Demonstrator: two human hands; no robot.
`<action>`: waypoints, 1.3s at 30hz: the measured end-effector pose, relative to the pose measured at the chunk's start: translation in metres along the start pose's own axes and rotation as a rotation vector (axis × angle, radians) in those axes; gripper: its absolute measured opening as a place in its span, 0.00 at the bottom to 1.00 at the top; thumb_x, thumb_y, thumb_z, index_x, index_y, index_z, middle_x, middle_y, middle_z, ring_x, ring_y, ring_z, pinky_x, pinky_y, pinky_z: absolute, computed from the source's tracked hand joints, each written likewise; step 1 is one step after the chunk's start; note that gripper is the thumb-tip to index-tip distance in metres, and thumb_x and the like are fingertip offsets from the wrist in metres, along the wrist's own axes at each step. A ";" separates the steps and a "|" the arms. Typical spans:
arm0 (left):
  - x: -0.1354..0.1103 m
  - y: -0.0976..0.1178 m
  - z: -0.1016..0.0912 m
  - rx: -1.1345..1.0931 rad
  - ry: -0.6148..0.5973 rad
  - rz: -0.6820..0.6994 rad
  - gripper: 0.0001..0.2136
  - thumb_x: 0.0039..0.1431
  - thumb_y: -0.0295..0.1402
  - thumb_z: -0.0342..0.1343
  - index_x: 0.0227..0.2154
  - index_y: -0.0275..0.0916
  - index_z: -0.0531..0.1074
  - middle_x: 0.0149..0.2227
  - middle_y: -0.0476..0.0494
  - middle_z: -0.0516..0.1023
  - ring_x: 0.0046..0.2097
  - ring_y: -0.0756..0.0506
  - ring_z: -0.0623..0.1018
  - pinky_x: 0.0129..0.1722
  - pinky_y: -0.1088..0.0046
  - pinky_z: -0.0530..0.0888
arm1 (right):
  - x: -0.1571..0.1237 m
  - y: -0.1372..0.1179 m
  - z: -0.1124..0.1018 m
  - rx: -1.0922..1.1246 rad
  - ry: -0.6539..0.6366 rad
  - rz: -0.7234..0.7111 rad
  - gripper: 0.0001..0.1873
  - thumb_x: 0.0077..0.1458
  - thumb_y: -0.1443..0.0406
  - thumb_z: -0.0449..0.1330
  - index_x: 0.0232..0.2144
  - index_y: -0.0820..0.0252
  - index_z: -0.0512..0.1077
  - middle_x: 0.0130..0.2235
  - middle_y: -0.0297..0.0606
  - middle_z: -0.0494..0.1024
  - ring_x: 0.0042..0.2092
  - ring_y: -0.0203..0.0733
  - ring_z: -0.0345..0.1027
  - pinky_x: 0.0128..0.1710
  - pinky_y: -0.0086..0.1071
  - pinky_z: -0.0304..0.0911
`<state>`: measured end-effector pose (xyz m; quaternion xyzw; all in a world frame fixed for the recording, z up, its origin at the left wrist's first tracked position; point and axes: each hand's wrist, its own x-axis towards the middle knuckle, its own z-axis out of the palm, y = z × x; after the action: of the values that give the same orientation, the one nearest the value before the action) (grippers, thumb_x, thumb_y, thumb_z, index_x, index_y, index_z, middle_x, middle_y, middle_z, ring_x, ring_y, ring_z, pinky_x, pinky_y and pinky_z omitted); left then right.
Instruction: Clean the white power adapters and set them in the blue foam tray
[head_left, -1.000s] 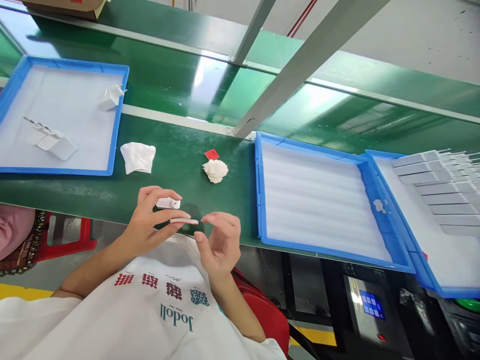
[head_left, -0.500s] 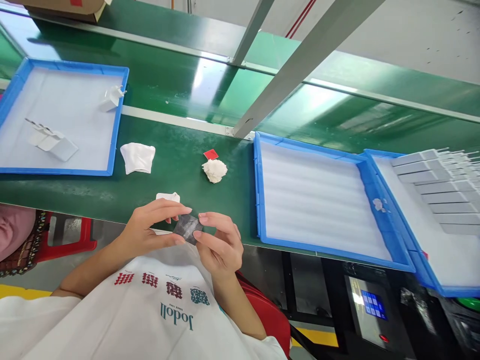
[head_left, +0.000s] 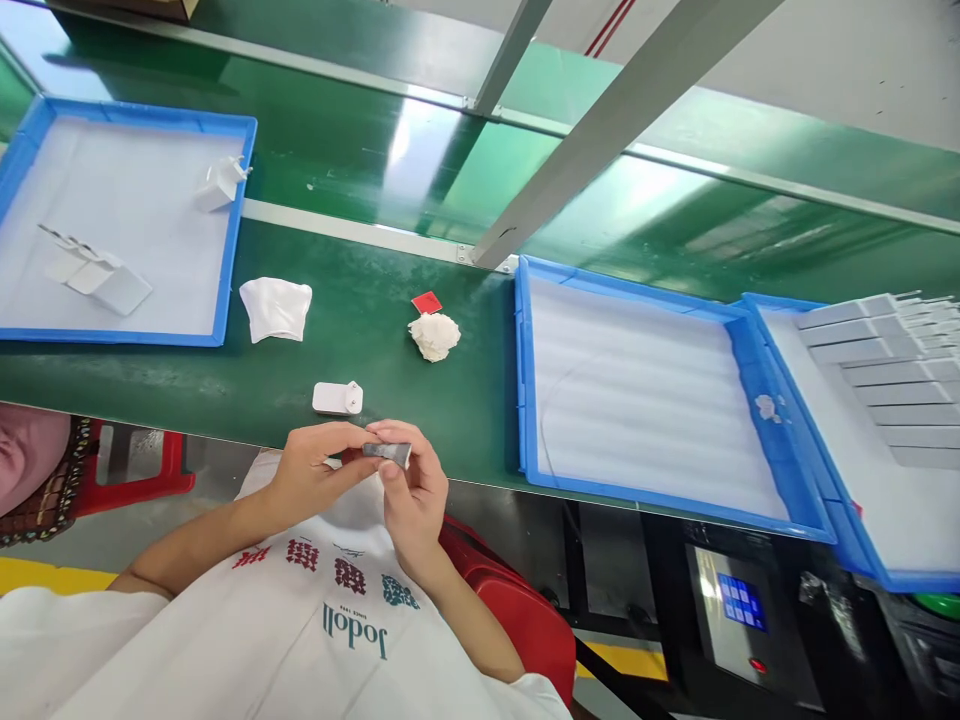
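Note:
Between my left hand [head_left: 319, 468] and my right hand [head_left: 414, 490] is a small dark grey cloth-like piece [head_left: 385, 451], now folded narrow with a pale edge at its right end. Fingers and thumbs of both hands pinch it near the front edge of the green table. Just beyond my left hand a white plug-in charger [head_left: 337, 398] lies on the table, its round pins facing up. Farther off are a white cloth [head_left: 276, 310] on the left and a crumpled cream-coloured wad [head_left: 435, 337] touching a small red square [head_left: 427, 302].
At the left, a blue-rimmed tray [head_left: 226, 250] holds several white chargers [head_left: 221, 184]. Two blue trays [head_left: 526, 380] stand at the right; the farther one carries rows of white chargers [head_left: 900, 375]. A slanted metal post [head_left: 585, 150] rises behind the table.
The dark grey piece has gone from spread flat to folded narrow. My right hand has moved left, closer to my left hand, and the charger on the table is now fully uncovered.

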<state>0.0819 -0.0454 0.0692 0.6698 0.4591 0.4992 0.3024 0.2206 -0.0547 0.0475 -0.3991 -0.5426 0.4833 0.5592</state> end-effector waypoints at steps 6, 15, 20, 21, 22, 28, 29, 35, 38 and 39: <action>0.001 -0.007 -0.021 0.335 0.077 0.321 0.05 0.62 0.33 0.62 0.41 0.42 0.76 0.32 0.48 0.82 0.33 0.48 0.78 0.37 0.70 0.76 | 0.012 0.002 -0.013 0.053 0.082 0.151 0.10 0.62 0.56 0.62 0.35 0.52 0.79 0.39 0.38 0.81 0.40 0.42 0.75 0.41 0.36 0.73; 0.018 -0.049 -0.032 0.290 -0.175 -0.172 0.20 0.59 0.40 0.62 0.53 0.43 0.71 0.52 0.43 0.80 0.49 0.43 0.80 0.48 0.66 0.77 | 0.052 0.019 -0.008 0.050 -0.070 0.419 0.15 0.57 0.54 0.64 0.42 0.53 0.82 0.33 0.33 0.81 0.29 0.34 0.70 0.33 0.31 0.73; 0.016 -0.055 -0.026 0.252 -0.141 -0.222 0.12 0.57 0.38 0.64 0.43 0.43 0.76 0.39 0.46 0.83 0.35 0.47 0.80 0.36 0.72 0.77 | 0.047 0.020 -0.001 -0.028 -0.079 0.369 0.15 0.61 0.55 0.61 0.45 0.52 0.81 0.35 0.36 0.81 0.32 0.36 0.70 0.33 0.32 0.71; 0.016 -0.055 -0.026 0.241 -0.150 -0.217 0.12 0.57 0.38 0.64 0.43 0.43 0.77 0.39 0.46 0.83 0.35 0.47 0.80 0.35 0.72 0.76 | 0.048 0.020 -0.001 -0.045 -0.067 0.356 0.14 0.61 0.56 0.61 0.45 0.52 0.81 0.35 0.36 0.81 0.32 0.37 0.70 0.34 0.32 0.70; 0.016 -0.055 -0.026 0.231 -0.157 -0.212 0.12 0.56 0.37 0.65 0.43 0.42 0.77 0.38 0.46 0.83 0.34 0.47 0.80 0.34 0.73 0.76 | 0.049 0.020 0.000 -0.058 -0.051 0.345 0.13 0.61 0.58 0.61 0.45 0.52 0.81 0.35 0.36 0.81 0.32 0.37 0.70 0.34 0.32 0.70; 0.015 -0.055 -0.027 0.223 -0.163 -0.206 0.12 0.58 0.35 0.65 0.45 0.43 0.77 0.40 0.47 0.84 0.36 0.48 0.80 0.36 0.75 0.76 | 0.048 0.020 0.002 -0.093 -0.042 0.289 0.09 0.63 0.60 0.60 0.41 0.54 0.78 0.31 0.33 0.77 0.32 0.36 0.69 0.36 0.31 0.67; 0.015 -0.055 -0.027 0.219 -0.178 -0.201 0.12 0.58 0.34 0.64 0.45 0.43 0.77 0.41 0.46 0.84 0.37 0.48 0.80 0.37 0.75 0.76 | 0.047 0.020 0.001 -0.092 -0.045 0.291 0.08 0.63 0.60 0.60 0.41 0.55 0.77 0.31 0.33 0.77 0.32 0.36 0.70 0.36 0.32 0.67; 0.014 -0.057 -0.027 0.240 -0.170 -0.225 0.12 0.58 0.37 0.65 0.44 0.43 0.77 0.41 0.46 0.84 0.37 0.48 0.80 0.37 0.74 0.76 | 0.045 0.023 0.002 0.111 0.047 0.365 0.12 0.58 0.57 0.66 0.34 0.54 0.67 0.29 0.28 0.73 0.29 0.33 0.68 0.33 0.29 0.67; 0.015 -0.055 -0.026 0.242 -0.181 -0.218 0.12 0.58 0.38 0.64 0.45 0.43 0.78 0.42 0.46 0.84 0.38 0.47 0.80 0.38 0.74 0.76 | 0.045 0.023 0.003 0.150 0.028 0.414 0.17 0.56 0.52 0.67 0.33 0.54 0.66 0.28 0.28 0.73 0.29 0.33 0.68 0.33 0.30 0.70; 0.015 -0.055 -0.026 0.240 -0.174 -0.212 0.12 0.58 0.38 0.65 0.44 0.43 0.78 0.41 0.46 0.84 0.38 0.47 0.80 0.37 0.74 0.76 | 0.044 0.022 0.003 0.147 0.028 0.419 0.18 0.55 0.51 0.68 0.33 0.53 0.66 0.27 0.28 0.72 0.29 0.33 0.68 0.32 0.30 0.70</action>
<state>0.0415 -0.0109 0.0362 0.6896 0.5554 0.3466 0.3096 0.2128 -0.0075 0.0358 -0.4681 -0.4031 0.6216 0.4817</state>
